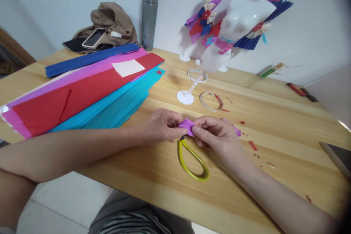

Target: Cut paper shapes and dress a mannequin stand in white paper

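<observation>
Between my two hands is a small piece of purple paper (187, 126), creased and pinched from both sides just above the table. My left hand (164, 126) grips its left edge between thumb and fingers. The right edge is held by my right hand (215, 131), thumb on top. Under the paper lies a pair of scissors with a yellow handle (194, 164); their blades are mostly hidden by the paper and my hands. Another purple scrap (236, 130) lies just behind my right hand.
Crepe paper sheets (82, 95) in several colours lie on the left, a white piece (128, 68) on top. White balloons (244, 16) with paper fans stand at the back on a stand (185, 97). Tape rolls (211, 101), red scraps (252, 145), a flask (150, 18) and a phone (94, 38) are around.
</observation>
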{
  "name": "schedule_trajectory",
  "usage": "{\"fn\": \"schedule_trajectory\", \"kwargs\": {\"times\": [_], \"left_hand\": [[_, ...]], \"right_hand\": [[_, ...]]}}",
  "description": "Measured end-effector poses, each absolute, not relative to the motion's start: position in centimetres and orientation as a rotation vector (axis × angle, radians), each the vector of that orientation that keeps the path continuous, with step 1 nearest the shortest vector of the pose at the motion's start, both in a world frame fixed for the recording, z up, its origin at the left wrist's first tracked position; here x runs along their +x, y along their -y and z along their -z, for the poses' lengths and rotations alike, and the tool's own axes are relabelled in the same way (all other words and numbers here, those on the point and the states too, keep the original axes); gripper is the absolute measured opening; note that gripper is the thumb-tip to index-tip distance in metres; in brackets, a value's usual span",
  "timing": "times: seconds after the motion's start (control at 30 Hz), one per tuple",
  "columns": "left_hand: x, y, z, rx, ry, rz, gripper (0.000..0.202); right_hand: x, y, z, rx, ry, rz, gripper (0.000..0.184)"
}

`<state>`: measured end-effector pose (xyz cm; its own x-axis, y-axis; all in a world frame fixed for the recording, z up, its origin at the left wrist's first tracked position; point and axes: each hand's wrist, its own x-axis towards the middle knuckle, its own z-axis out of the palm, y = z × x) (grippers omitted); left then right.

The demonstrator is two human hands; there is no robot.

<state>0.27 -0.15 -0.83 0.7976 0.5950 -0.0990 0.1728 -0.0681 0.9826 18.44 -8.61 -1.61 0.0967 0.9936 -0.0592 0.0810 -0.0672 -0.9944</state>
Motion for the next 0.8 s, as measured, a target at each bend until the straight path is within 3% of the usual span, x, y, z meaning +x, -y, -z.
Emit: {"fn": "schedule_trajectory", "kwargs": {"times": [0.43, 0.8], "left_hand": [[0.2, 0.1, 1.2, 1.698, -0.541, -0.433, 0.015], [0.1, 0.0, 1.4, 1.867, -0.557, -0.442, 0.015]], "right_hand": [[19.0, 8.8, 1.9, -1.296, 1.136, -1.254, 0.043], [18.6, 8.6, 0.3, -1.379, 1.306, -1.114, 0.041]]}}
